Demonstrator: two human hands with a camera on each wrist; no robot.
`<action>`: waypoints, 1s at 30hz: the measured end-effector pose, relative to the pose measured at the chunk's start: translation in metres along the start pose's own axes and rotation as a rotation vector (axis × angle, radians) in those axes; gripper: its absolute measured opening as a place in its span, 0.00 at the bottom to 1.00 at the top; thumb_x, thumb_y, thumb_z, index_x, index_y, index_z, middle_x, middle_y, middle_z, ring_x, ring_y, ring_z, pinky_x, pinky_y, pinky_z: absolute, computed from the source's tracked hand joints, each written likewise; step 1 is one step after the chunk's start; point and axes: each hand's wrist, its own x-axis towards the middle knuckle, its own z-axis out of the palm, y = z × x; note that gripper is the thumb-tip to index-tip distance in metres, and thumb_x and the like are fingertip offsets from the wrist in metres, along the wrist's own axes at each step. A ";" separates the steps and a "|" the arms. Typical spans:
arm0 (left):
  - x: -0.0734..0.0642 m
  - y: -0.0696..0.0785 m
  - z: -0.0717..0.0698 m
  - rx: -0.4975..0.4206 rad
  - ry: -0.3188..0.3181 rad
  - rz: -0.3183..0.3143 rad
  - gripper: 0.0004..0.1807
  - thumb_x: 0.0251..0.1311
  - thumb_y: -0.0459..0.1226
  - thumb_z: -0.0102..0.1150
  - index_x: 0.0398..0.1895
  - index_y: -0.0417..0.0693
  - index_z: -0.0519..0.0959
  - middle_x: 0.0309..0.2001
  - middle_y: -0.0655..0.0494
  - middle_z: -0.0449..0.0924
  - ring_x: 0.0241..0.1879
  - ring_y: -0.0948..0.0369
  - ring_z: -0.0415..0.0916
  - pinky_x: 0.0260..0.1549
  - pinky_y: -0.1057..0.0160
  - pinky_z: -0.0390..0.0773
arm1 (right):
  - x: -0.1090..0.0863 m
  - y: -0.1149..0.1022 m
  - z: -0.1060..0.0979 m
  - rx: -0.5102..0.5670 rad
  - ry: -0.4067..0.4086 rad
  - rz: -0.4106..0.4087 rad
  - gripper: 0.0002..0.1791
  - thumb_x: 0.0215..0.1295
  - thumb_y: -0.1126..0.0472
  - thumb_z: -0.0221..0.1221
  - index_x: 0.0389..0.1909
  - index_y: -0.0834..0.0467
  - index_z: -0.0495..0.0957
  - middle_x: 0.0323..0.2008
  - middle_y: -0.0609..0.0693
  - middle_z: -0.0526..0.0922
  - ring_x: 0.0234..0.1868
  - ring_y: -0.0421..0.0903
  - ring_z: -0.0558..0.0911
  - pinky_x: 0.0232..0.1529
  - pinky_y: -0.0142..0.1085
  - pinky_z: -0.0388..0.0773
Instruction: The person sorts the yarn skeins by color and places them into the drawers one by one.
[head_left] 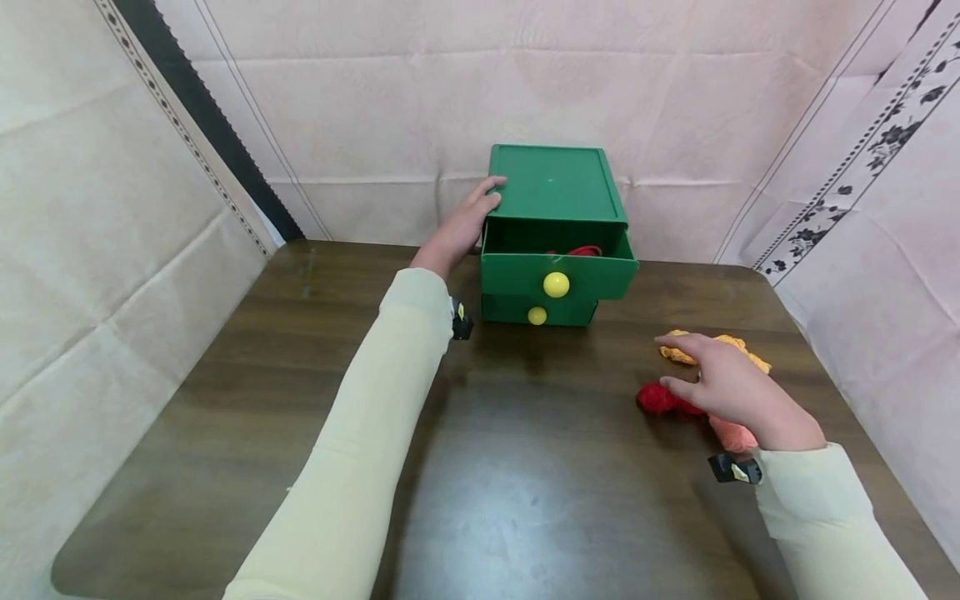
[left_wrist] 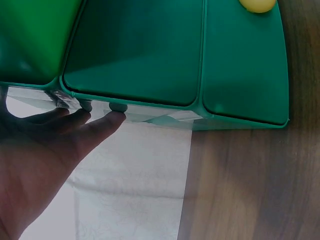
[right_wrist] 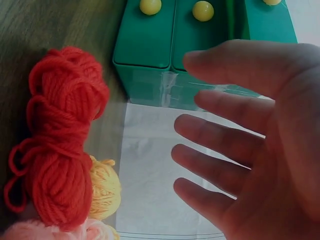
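A green drawer box (head_left: 551, 183) stands at the back of the table. Its upper drawer (head_left: 517, 275), with a yellow knob (head_left: 557, 284), is pulled out, and some red strands (head_left: 585, 251) show inside. My left hand (head_left: 465, 223) rests against the box's left side, its fingertips (left_wrist: 107, 122) touching the wall. Over on the right, my right hand (head_left: 731, 383) hovers with spread fingers above a red yarn skein (right_wrist: 62, 140), holding nothing. A yellow yarn bundle (right_wrist: 106, 192) and a pink yarn bundle (head_left: 733, 435) lie beside the red one, partly hidden by the hand in the head view.
The dark wooden table (head_left: 480, 467) has rounded corners. Pale cloth sheets (head_left: 375, 100) hang behind it and along both sides. A lower knob (head_left: 537, 315) sits on the front below the pulled-out drawer.
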 end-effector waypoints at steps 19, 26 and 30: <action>0.000 0.000 0.001 0.011 0.000 -0.015 0.24 0.76 0.49 0.30 0.74 0.70 0.52 0.75 0.55 0.49 0.67 0.52 0.62 0.59 0.44 0.70 | 0.000 0.007 0.013 0.045 -0.173 0.043 0.37 0.50 0.55 0.72 0.63 0.58 0.73 0.58 0.62 0.78 0.54 0.60 0.76 0.51 0.58 0.76; 0.000 -0.001 0.000 0.003 0.004 -0.004 0.25 0.76 0.49 0.30 0.74 0.69 0.52 0.76 0.55 0.47 0.68 0.51 0.59 0.60 0.44 0.69 | 0.002 0.011 0.020 0.049 -0.182 0.013 0.32 0.51 0.63 0.71 0.60 0.59 0.75 0.52 0.60 0.82 0.47 0.55 0.81 0.49 0.54 0.78; -0.001 -0.001 0.001 0.004 0.001 -0.003 0.25 0.76 0.50 0.30 0.74 0.70 0.52 0.76 0.57 0.45 0.70 0.52 0.57 0.61 0.44 0.68 | 0.002 0.014 0.023 0.024 -0.175 0.004 0.29 0.50 0.64 0.71 0.56 0.57 0.78 0.47 0.56 0.83 0.43 0.50 0.81 0.47 0.52 0.79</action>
